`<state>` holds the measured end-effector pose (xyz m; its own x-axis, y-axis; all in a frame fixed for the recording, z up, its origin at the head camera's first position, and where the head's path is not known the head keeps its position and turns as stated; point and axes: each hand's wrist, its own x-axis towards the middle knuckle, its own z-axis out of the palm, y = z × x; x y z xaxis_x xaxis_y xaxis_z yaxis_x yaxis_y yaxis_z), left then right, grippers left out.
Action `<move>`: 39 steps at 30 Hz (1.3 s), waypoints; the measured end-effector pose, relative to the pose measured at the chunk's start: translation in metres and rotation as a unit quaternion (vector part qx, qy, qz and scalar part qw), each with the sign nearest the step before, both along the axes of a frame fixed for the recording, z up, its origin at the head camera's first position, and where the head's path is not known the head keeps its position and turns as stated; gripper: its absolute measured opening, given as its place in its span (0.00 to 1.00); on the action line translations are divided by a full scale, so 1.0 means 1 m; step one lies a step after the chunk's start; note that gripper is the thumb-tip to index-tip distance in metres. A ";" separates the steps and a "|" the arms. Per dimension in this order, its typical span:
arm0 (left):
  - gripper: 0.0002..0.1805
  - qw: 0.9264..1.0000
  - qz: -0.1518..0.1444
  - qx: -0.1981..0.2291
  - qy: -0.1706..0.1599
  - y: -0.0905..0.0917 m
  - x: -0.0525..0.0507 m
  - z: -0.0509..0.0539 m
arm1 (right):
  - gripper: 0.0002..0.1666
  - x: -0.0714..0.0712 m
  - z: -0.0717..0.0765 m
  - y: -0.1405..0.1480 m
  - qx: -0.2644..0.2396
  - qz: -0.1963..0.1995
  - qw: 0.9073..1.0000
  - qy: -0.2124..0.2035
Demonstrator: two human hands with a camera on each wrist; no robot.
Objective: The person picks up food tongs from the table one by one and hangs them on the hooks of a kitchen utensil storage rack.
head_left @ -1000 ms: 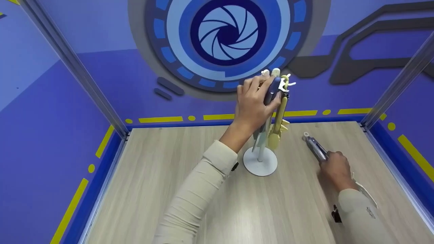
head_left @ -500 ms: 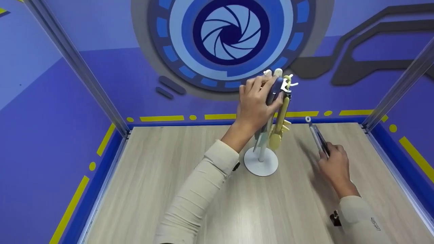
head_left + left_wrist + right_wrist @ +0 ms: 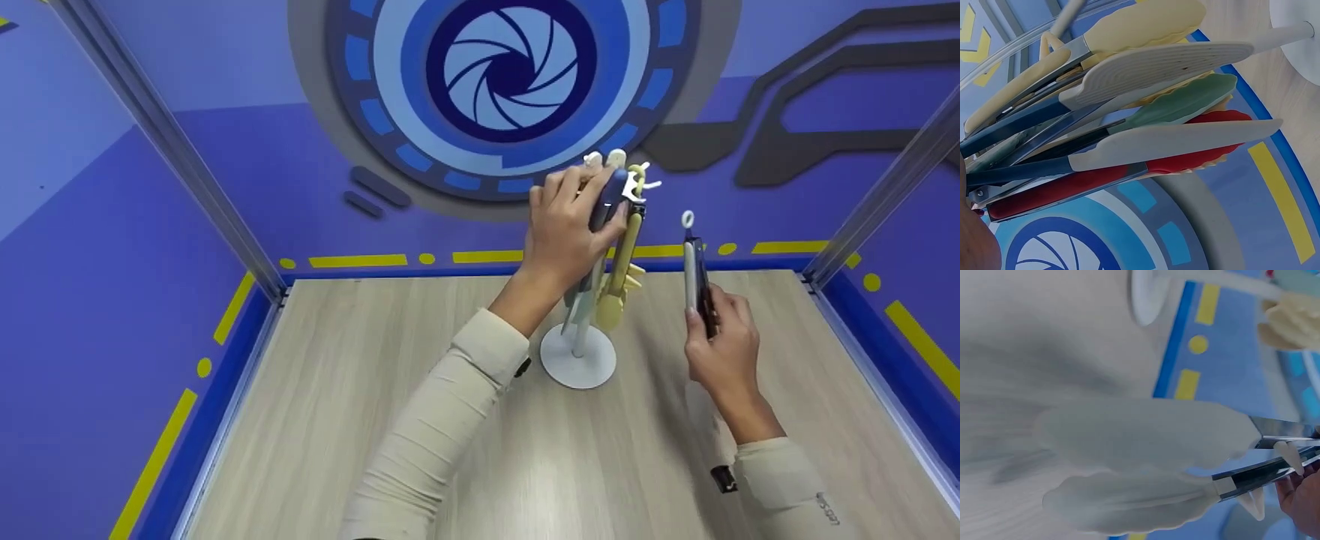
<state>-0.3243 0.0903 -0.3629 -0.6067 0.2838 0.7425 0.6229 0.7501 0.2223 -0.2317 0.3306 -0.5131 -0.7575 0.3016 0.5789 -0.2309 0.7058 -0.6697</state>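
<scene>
My left hand point(image 3: 566, 225) grips the dark-blue-handled tongs point(image 3: 1168, 146) at the top of a white stand point(image 3: 564, 367). Pale, blade-shaped heads point down from these tongs. Around them hang red tongs point(image 3: 1061, 194), green-headed tongs point(image 3: 1190, 98) and cream-yellow tongs point(image 3: 619, 262). White hooks point(image 3: 637, 184) show beside the left thumb. To the right, my right hand point(image 3: 727, 349) holds metal tongs point(image 3: 691, 277) upright above the table, their white ring point(image 3: 688, 219) on top. Two pale grey scalloped heads point(image 3: 1151, 433) hang below that hand, spread slightly apart.
The stand's round base rests on a wood-grain table point(image 3: 375, 375). Blue patterned panels point(image 3: 225, 172) rise at the back and sides, with metal posts point(image 3: 172, 165) in the corners. Table surface lies left and right of the stand.
My right hand has raised the metal tongs from low over the table, turned them upright and brought them slightly left. My left hand keeps its hold at the stand.
</scene>
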 end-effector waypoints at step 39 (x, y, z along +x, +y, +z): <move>0.28 1.000 0.003 0.000 0.007 -0.001 0.001 0.001 | 0.30 0.015 0.047 -0.070 0.042 0.092 0.973 0.208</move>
<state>-0.3231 0.0894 -0.3620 -0.5976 0.2801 0.7513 0.6216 0.7537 0.2135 -0.2165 0.2603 -0.4657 -0.4885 0.1217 0.8641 -0.5980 0.6744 -0.4331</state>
